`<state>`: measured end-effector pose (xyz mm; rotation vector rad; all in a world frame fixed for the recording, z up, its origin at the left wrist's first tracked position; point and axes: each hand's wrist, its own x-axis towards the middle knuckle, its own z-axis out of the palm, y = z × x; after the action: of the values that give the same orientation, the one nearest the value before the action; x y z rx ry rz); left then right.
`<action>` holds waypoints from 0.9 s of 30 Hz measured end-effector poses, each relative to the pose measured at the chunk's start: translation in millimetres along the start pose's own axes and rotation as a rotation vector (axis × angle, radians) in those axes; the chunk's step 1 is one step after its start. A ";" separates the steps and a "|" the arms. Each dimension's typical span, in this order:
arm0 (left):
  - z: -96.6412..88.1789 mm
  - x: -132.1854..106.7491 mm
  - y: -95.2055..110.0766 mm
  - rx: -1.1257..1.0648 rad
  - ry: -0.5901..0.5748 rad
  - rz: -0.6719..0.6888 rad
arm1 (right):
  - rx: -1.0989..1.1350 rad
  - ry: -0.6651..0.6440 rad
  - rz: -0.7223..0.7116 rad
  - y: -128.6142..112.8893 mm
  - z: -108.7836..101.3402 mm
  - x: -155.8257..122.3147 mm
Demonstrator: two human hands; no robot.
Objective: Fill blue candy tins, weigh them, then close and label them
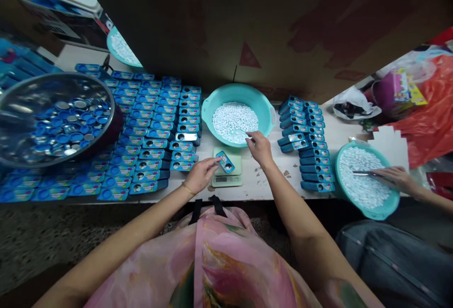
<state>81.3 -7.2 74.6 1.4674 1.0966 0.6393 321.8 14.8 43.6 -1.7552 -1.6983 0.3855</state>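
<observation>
Gripping a small blue tin point(229, 166) with the left hand point(201, 175), pinching it by its end between thumb and fingers and holding it slantwise over the scale point(237, 156), probably for keeping it close to the bowl. Touching the scale or hovering just above: not being possible to tell from this angle. With the right hand point(260, 148), closing the fingers on, seemingly, a clear spoon point(239, 135), dipping it at the near side of the white pellets point(235, 115) in the turquoise bowl point(220, 94), likely for a shorter reach. Covering the handle with these fingers, so hiding its shape.

Farther left, seeing many tins in tight rows point(154, 143) on the table point(260, 183), likely standing so for saving room and showing the round holes upward. Finding also a metal basin point(19, 105) with small round lids point(76, 124), hiding part of the rows. On the right, noticing a smaller group of tins point(317, 160). Beyond, seeing a co-worker's hand point(398, 179) holding a dark tool point(363, 174) over a second bowl point(375, 213), but losing the arm at the picture's edge. Behind, meeting a large cardboard box point(219, 20), covering most of a third bowl point(111, 38).
</observation>
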 end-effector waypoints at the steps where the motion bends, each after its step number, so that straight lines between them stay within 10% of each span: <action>1: -7.3 -4.5 0.6 0.046 0.026 0.001 | -0.021 -0.028 0.018 4.7 7.3 20.9; 7: -45.8 -41.7 -1.5 0.054 0.246 -0.142 | -0.206 -0.354 0.319 8.9 75.4 115.6; 13: -47.5 -65.4 -6.9 -0.122 0.372 -0.275 | -0.056 -0.344 0.227 1.4 117.2 119.4; 21: -20.3 -32.1 6.6 -0.687 0.264 -0.389 | 0.212 -0.306 0.255 20.6 53.6 109.6; 27: 10.4 8.5 14.2 -1.342 -0.050 -0.421 | 0.334 -0.343 -0.203 -64.2 13.9 43.4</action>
<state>97.8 -3.3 84.4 0.0897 0.6164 0.7733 268.5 56.5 83.7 -1.3156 -1.8952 0.8633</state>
